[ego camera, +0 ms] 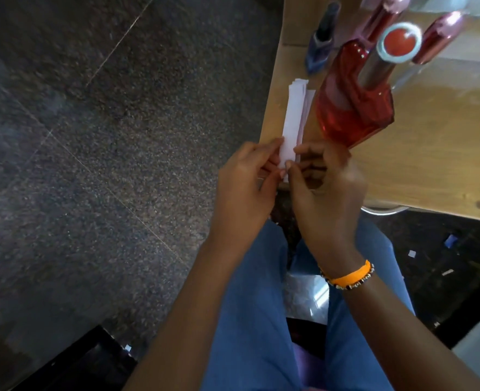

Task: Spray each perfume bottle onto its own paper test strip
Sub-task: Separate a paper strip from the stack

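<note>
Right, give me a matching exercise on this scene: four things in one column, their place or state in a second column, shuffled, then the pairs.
1. big red glass perfume bottle
2. dark blue shoe-shaped bottle
3. stack of white paper strips
4. orange beaded bracelet

A. pinched by both hands
B. on the right wrist
C. far along the wooden table's left edge
D. standing right of the strips

Pairs: 1-D, 2-C, 3-A, 4-B

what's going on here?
A seated person is working at the near end of a stack of white paper strips at the edge of a wooden table. The left hand and right hand both pinch the stack's near end, apparently peeling one strip off. A large red perfume bottle stands beside the stack, untouched, with a dark blue bottle behind it. Nothing is being sprayed yet.
</note>
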`<state>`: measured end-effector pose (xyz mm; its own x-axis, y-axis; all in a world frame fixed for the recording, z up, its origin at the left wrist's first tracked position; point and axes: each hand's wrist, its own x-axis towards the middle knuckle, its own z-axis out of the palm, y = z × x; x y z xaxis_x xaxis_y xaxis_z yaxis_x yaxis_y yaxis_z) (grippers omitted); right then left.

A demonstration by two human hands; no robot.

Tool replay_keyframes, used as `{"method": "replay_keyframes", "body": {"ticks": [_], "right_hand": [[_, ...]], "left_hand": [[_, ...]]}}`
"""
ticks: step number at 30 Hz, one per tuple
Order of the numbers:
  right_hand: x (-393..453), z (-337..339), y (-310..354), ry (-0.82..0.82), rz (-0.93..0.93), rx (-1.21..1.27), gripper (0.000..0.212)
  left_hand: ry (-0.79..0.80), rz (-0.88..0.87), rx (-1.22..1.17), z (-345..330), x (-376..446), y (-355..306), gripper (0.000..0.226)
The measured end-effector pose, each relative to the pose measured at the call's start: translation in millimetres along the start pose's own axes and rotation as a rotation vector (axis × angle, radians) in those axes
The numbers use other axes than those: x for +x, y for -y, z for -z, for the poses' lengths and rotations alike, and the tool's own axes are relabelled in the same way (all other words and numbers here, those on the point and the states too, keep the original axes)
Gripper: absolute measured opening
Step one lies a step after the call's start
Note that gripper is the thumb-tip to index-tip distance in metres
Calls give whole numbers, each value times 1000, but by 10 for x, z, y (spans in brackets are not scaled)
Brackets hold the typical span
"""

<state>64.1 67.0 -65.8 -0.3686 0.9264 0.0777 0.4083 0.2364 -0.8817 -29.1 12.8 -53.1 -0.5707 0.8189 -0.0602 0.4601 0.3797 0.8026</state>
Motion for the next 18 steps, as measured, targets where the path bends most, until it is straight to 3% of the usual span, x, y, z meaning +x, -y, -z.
{"method": "replay_keyframes", "body": {"ticks": [8,13,18], "right_hand": [[36,-102,-29,-84,29,28,13],[51,-86,75,-129,-89,64,16],[73,-51,74,-128,-131,96,10]], "left_hand": [[-31,-87,-90,-25,28,171,42],[-59,-77,-84,-53,-7,129,40],[-83,-122,-33,-101,-35,141,59]]}}
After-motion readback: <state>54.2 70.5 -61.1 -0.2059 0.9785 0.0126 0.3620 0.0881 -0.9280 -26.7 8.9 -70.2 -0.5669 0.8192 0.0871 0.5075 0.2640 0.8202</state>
